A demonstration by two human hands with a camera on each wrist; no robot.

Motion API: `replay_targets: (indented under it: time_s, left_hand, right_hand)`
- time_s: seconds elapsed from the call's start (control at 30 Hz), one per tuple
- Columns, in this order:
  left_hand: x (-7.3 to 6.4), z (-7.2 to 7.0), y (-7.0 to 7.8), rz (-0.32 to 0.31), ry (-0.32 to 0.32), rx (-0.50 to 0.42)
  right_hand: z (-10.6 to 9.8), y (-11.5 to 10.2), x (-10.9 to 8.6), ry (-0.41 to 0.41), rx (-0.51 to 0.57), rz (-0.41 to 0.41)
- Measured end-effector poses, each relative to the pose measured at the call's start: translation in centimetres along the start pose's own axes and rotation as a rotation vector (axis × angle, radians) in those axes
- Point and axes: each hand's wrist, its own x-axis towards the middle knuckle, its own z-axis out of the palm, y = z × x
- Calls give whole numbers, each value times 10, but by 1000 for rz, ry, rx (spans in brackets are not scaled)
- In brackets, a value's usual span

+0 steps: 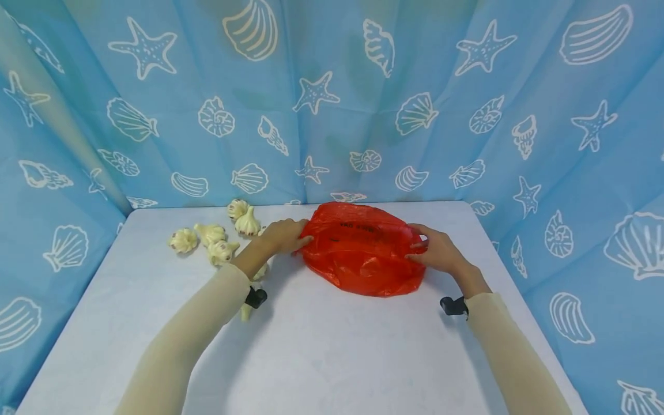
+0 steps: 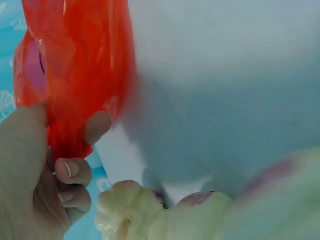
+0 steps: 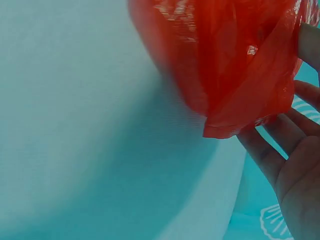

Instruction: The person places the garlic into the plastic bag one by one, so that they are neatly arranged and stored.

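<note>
A crumpled red plastic bag point(image 1: 363, 253) with dark print spans the gap between both hands at the back of the table. My left hand point(image 1: 282, 235) pinches its left end; in the left wrist view the thumb lies over the gathered plastic point(image 2: 75, 80), with fingers curled beneath. At the other end, my right hand point(image 1: 438, 248) holds the bag's edge between thumb and spread fingers. In the right wrist view, red film point(image 3: 240, 65) hides some fingertips. Whole garlic bulbs point(image 1: 210, 233) lie left of my left hand, some partly covered by that arm.
Two garlic bulbs point(image 1: 246, 222) sit near the table's back edge. Pale garlic point(image 2: 130, 207) shows close below the left hand in its wrist view. A blue curtain point(image 1: 316, 144) with shell prints surrounds the white table point(image 1: 342, 351) at the back and sides.
</note>
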Motion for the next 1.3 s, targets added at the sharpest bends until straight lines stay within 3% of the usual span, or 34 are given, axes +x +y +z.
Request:
replay_targets:
  time_s: [0.1,0.2,0.3,0.37,0.47,0.53,0.6,0.67,0.73,0.8,0.87,1.1,1.3]
  left_hand:
    - [-11,-1,-1,22,-91,-77]
    - [-22,-5,-6,33,-175,-246]
    - [-32,-14,-12,60,-180,-389]
    - [-37,-24,-11,104,-83,-448]
    - [-41,-37,-2,218,189,-502]
    - [-43,-42,8,321,335,-493]
    - [-40,-41,18,432,394,-427]
    - [-35,-34,26,500,351,-324]
    - [-28,-23,30,527,276,-198]
    - [-21,-11,30,497,191,-110]
    - [-13,0,28,445,113,-86]
    - [5,26,16,263,-67,-198]
    - [9,35,9,200,-100,-276]
  right_hand:
    - [5,2,-1,-54,-9,5]
    - [9,4,-2,-97,-27,5]
    - [12,6,-1,-144,-47,17]
    - [13,6,0,-160,-60,25]
    - [13,6,0,-175,-81,13]
    - [13,5,0,-163,-88,6]
    - [14,5,0,-150,-90,-17]
    - [16,5,0,-133,-75,-18]
    - [18,4,0,-126,-61,-24]
    - [22,4,-1,-125,-54,-32]
    - [24,3,-2,-126,-59,-44]
    - [26,3,-4,-130,-88,-46]
    - [18,8,-7,-118,-70,-22]
